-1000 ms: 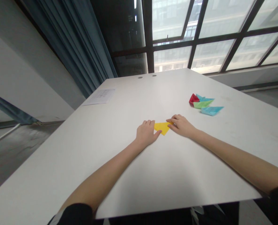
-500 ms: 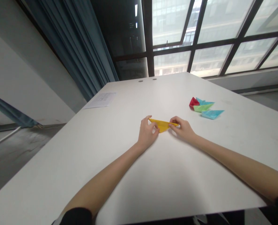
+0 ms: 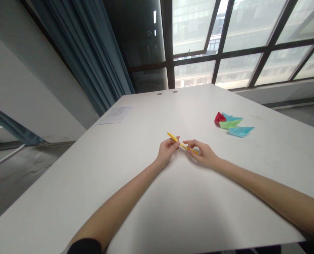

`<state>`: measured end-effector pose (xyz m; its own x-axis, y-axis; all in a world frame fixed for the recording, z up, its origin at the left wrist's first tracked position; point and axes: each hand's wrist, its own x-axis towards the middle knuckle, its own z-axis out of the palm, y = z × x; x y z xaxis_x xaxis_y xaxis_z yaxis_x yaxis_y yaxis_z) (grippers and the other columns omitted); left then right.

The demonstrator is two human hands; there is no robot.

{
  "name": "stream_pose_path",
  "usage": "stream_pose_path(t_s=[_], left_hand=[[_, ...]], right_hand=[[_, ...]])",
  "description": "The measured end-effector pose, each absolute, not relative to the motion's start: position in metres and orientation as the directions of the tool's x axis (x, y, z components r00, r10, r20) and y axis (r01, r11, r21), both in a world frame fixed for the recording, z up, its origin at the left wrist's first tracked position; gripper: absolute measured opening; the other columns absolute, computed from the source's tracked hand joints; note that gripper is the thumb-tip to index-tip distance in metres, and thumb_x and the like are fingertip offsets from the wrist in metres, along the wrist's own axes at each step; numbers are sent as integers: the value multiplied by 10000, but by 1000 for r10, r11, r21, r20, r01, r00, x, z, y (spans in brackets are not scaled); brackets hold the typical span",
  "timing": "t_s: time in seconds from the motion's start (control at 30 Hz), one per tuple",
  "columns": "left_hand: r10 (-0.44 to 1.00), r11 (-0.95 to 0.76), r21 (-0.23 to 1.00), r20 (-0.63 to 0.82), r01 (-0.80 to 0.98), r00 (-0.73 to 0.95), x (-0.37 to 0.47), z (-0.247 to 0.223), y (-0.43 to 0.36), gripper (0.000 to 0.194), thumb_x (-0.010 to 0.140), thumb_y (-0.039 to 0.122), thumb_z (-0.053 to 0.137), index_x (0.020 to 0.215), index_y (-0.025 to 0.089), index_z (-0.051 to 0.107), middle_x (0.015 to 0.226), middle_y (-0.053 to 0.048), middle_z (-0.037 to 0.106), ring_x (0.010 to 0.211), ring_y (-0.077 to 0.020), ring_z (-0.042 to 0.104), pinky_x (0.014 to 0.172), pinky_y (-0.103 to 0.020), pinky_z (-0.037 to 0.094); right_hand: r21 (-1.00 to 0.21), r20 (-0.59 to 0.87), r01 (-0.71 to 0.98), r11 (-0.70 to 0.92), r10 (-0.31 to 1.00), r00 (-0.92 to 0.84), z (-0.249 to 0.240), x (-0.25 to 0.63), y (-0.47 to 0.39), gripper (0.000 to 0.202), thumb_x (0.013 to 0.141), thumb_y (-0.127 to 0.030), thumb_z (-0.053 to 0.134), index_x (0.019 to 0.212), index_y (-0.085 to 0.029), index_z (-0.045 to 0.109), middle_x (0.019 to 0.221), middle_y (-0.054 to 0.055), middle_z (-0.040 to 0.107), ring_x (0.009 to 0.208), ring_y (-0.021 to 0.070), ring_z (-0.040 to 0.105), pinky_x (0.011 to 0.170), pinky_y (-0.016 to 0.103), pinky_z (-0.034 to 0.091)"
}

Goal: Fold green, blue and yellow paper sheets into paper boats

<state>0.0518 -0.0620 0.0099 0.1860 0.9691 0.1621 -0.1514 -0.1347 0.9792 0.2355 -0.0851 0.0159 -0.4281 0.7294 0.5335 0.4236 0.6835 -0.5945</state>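
Observation:
A piece of yellow folded paper is held above the white table, seen nearly edge-on as a thin slanting strip. Its left end points up and away, its right end lower and nearer. My left hand pinches it near the middle between thumb and fingers. Around its right part curl the thumb and fingers of my right hand, lightly gripping it. To the right lie folded paper boats: a red one, a light green one and a blue one, with more blue paper behind the green.
A printed white sheet lies at the left edge of the white table. Two round dark spots mark the far end. Beyond are a blue curtain and windows.
The yellow paper has turned from showing its broad face to nearly edge-on, its right end dropping. My left hand's grip has shifted toward its middle. The paper boats have not moved.

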Motion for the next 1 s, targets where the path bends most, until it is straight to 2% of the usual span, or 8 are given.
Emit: stream_pose_path(t_s=[0.1, 0.2, 0.33, 0.47, 0.63, 0.77, 0.83, 1.0], left_hand=[[965, -118, 974, 158, -192, 209, 53, 11, -65, 299, 646, 397, 677, 680, 111, 592, 1041, -139, 620, 1011, -263, 550, 826, -390, 438], [952, -157, 977, 189, -145, 239, 53, 15, -68, 279, 646, 377, 684, 674, 114, 593, 940, -115, 647, 991, -250, 561, 852, -381, 424], [940, -196, 978, 209, -73, 270, 53, 21, -72, 272, 642, 373, 684, 695, 119, 602, 936, -108, 644, 948, -230, 573, 858, -365, 415], [920, -239, 969, 246, -60, 306, 54, 24, -74, 246, 649, 347, 671, 661, 126, 562, 827, -66, 631, 898, -193, 567, 828, -327, 423], [903, -305, 951, 303, -44, 305, 56, 22, -76, 205, 682, 266, 628, 635, 147, 469, 720, 3, 532, 770, -125, 528, 735, -269, 456], [900, -339, 941, 326, -5, 290, 59, 22, -80, 131, 703, 229, 590, 702, 153, 484, 783, -7, 514, 823, -131, 515, 748, -279, 469], [895, -374, 926, 349, 43, 279, 60, 22, -81, 87, 710, 202, 563, 730, 158, 491, 854, -25, 527, 878, -142, 514, 768, -290, 470], [896, -443, 842, 403, 306, 187, 61, 21, -81, 114, 702, 167, 536, 813, 175, 512, 1100, -70, 491, 1057, -192, 461, 772, -306, 463]], right_hand=[[-657, 486, 375, 654, 748, -453, 19, 235, -86, 201, 797, -285, 505, 977, -199, 528, 963, 57, 632, 933, 177, 579, 805, 320, 456], [-720, 442, 347, 601, 782, -438, 20, 233, -85, 160, 793, -319, 516, 903, -203, 530, 1009, 54, 637, 915, 173, 583, 800, 332, 453], [-744, 431, 342, 574, 803, -412, 18, 231, -83, 172, 767, -322, 554, 890, -205, 526, 958, 44, 643, 833, 153, 592, 767, 318, 462], [-741, 430, 336, 581, 795, -427, 15, 232, -83, 183, 773, -277, 529, 939, -203, 507, 889, 31, 632, 786, 136, 597, 751, 296, 471], [-732, 429, 416, 539, 840, -332, 17, 228, -88, 261, 751, -205, 475, 1011, -213, 454, 923, 37, 612, 684, 120, 600, 554, 229, 472], [-728, 443, 452, 515, 857, -263, 19, 220, -89, 324, 740, -238, 521, 1050, -216, 429, 975, 44, 603, 633, 103, 590, 604, 249, 492], [-721, 444, 472, 506, 862, -246, 18, 219, -87, 286, 751, -249, 519, 1027, -215, 450, 961, 37, 605, 637, 104, 595, 628, 255, 497], [-679, 495, 521, 518, 846, -196, 12, 220, -82, 189, 776, -233, 472, 961, -210, 501, 901, 25, 623, 696, 127, 607, 648, 262, 496]])
